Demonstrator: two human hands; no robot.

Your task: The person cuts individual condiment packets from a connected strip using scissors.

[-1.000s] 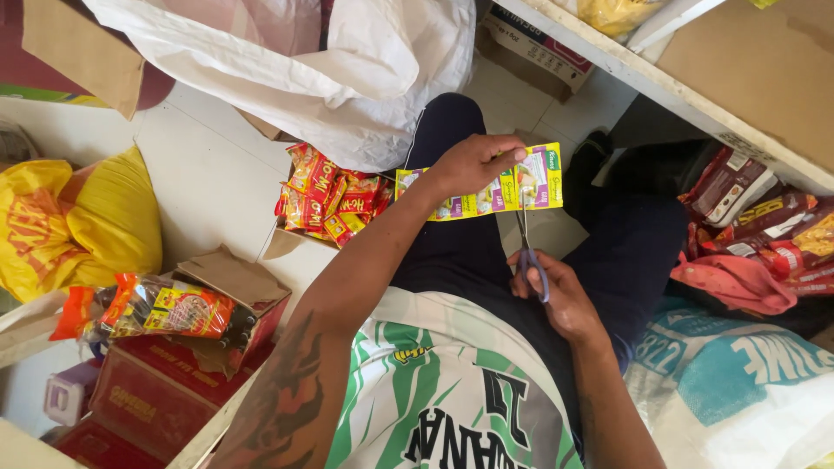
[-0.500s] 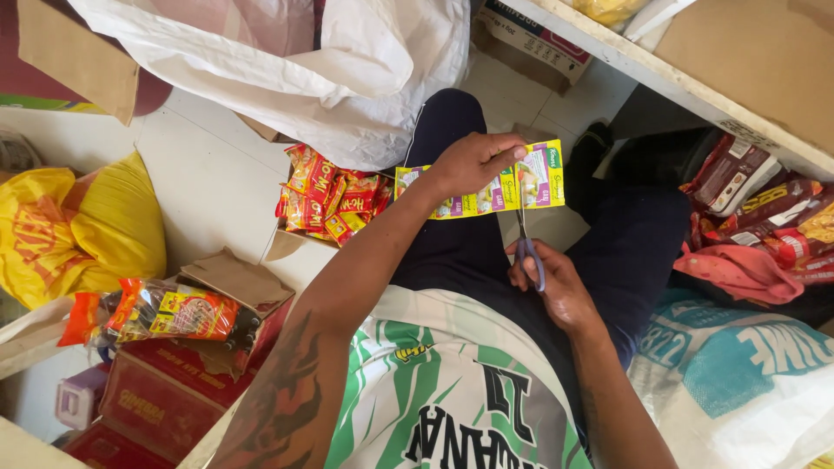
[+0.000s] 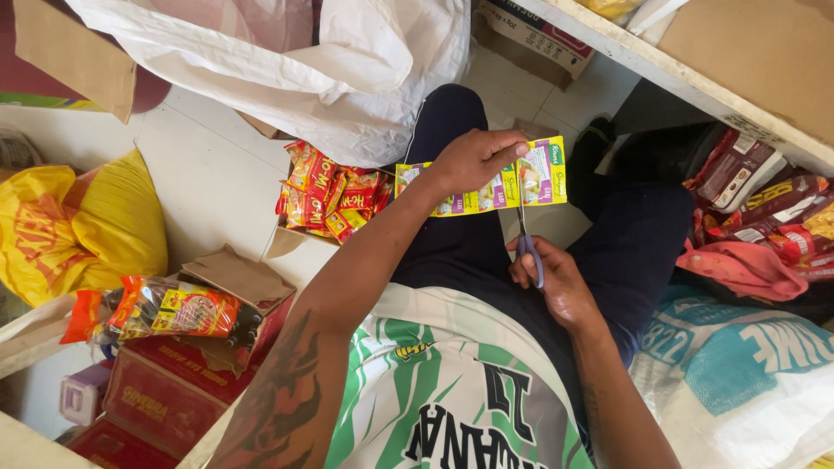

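My left hand [image 3: 473, 161] holds up a strip of joined yellow-green sachets [image 3: 539, 178] over my lap, fingers pinching its top edge. My right hand [image 3: 556, 282] sits just below, gripping a pair of scissors [image 3: 526, 234] with purple handles. The blades point upward into the strip between two sachets. My legs in dark trousers stretch out beneath the strip.
A pile of red and yellow sachets [image 3: 334, 200] lies in an open carton at my left knee. A white plastic bag [image 3: 304, 69] is beyond it, a yellow bag [image 3: 82, 226] at far left, red cartons [image 3: 165, 391] near left, dark red packets [image 3: 764, 200] and a printed sack [image 3: 738, 365] at right.
The scissors and my right hand have risen slightly toward the strip; the left hand keeps the strip in nearly the same place.
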